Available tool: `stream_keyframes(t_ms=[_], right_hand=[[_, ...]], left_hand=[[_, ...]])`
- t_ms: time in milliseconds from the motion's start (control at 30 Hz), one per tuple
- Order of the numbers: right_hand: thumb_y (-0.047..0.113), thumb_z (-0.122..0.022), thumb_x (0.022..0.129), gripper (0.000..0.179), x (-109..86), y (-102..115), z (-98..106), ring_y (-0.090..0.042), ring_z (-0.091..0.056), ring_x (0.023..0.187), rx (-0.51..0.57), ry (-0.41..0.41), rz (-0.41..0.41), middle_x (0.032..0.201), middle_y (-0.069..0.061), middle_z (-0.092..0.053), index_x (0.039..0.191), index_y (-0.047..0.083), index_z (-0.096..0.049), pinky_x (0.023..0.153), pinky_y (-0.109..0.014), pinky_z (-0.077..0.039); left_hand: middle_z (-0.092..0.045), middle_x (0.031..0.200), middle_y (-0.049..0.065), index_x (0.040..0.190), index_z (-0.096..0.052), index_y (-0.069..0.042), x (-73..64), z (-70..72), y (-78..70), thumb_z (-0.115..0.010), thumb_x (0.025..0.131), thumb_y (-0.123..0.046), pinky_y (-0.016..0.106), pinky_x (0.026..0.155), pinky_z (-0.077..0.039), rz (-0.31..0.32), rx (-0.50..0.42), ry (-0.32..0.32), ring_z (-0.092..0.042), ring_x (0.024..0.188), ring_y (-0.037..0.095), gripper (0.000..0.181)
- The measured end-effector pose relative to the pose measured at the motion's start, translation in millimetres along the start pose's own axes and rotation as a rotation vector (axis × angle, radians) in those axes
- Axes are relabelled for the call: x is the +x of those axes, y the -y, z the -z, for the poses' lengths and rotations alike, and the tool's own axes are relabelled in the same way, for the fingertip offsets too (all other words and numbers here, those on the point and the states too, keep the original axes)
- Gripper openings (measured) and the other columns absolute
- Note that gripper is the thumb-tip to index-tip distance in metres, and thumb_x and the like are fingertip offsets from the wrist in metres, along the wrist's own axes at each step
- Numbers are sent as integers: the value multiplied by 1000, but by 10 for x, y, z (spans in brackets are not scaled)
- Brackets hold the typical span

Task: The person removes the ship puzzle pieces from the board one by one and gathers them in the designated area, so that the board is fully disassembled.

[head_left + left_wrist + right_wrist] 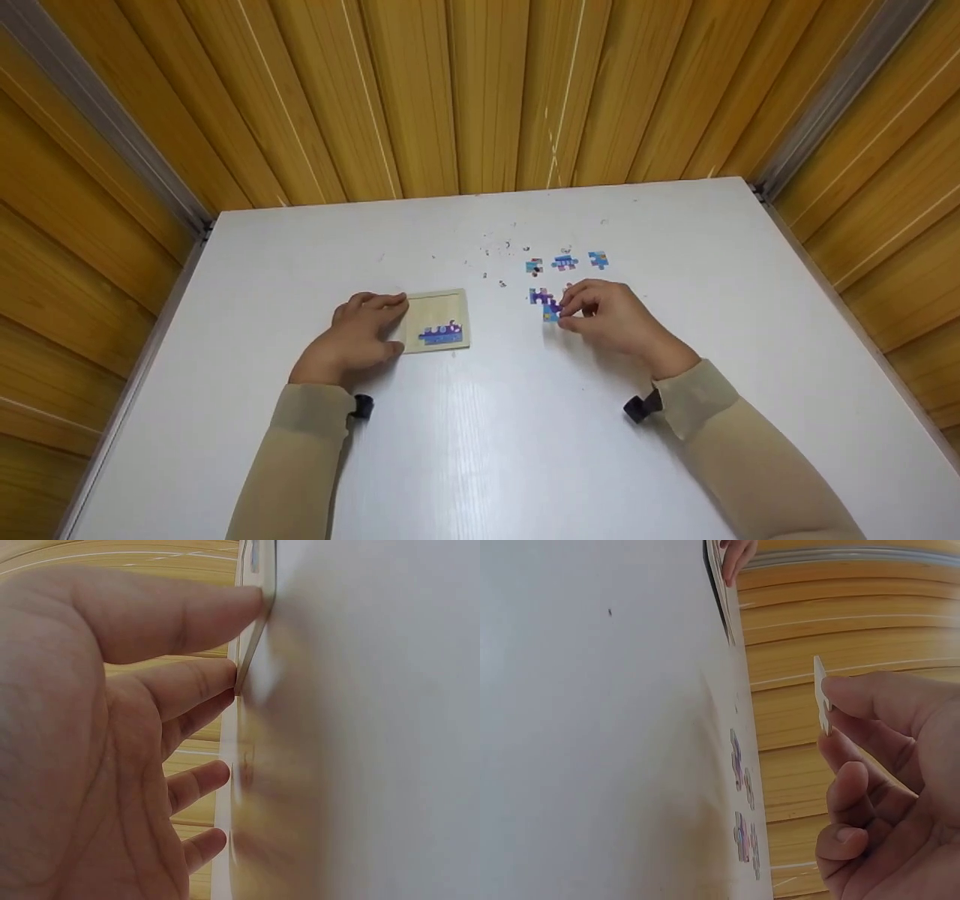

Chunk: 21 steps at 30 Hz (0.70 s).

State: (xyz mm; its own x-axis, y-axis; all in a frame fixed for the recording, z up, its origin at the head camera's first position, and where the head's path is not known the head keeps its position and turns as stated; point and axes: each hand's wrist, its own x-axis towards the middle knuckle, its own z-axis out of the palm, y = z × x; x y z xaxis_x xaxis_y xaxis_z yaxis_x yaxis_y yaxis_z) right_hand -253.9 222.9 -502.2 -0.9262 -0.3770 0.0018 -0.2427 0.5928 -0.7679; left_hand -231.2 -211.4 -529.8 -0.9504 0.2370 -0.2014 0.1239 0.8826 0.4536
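My right hand (619, 319) pinches a puzzle piece (551, 313) between thumb and fingertips. The piece is blue and purple; in the right wrist view its pale edge (821, 694) shows, raised off the table. My left hand (356, 335) touches the left side of a shallow wooden puzzle tray (465, 322), thumb at the near corner and straight fingers at the far one. Inside the tray's lower right lie joined purple-blue pieces (442, 334). Beside the right fingertips lies a purple piece (538, 295); another piece there is partly hidden by the hand.
Behind the right hand lie a teal-and-red piece (533, 267), a blue-and-pink piece (565, 262) and a light blue piece (598, 259). Small dark crumbs (502, 283) are scattered between tray and pieces. Wood-look panels (480, 97) stand around the white table (465, 450).
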Motion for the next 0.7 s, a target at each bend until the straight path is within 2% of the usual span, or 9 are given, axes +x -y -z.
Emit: stream_keyframes(t_ms=[367, 567, 700], right_hand=[[14, -90, 96, 5, 11, -21, -29, -28, -68, 129, 3, 38, -14, 128, -6, -78, 99, 11, -89, 94, -25, -54], [15, -88, 98, 4, 1, -48, -75, -30, -66, 140, -36, 58, -6, 128, -5, -78, 100, 12, -90, 105, -37, -56], [16, -87, 99, 4, -18, -70, -98, -28, -67, 137, -75, 64, 25, 127, -3, -79, 101, 13, -89, 106, -40, -55]], left_hand=[[-38, 186, -7, 175, -43, -25, -15, 36, -36, -77, 97, -29, 75, 139, -21, 22, -2, -8, -22, 175, 37, 85], [-39, 185, -6, 175, -44, -24, -15, 13, -19, -77, 97, -28, 74, 140, -19, 9, 1, -7, -24, 174, 37, 84], [-40, 185, -3, 175, -44, -22, -8, 0, -15, -77, 97, -27, 71, 141, -17, -7, 8, -7, -25, 173, 38, 84]])
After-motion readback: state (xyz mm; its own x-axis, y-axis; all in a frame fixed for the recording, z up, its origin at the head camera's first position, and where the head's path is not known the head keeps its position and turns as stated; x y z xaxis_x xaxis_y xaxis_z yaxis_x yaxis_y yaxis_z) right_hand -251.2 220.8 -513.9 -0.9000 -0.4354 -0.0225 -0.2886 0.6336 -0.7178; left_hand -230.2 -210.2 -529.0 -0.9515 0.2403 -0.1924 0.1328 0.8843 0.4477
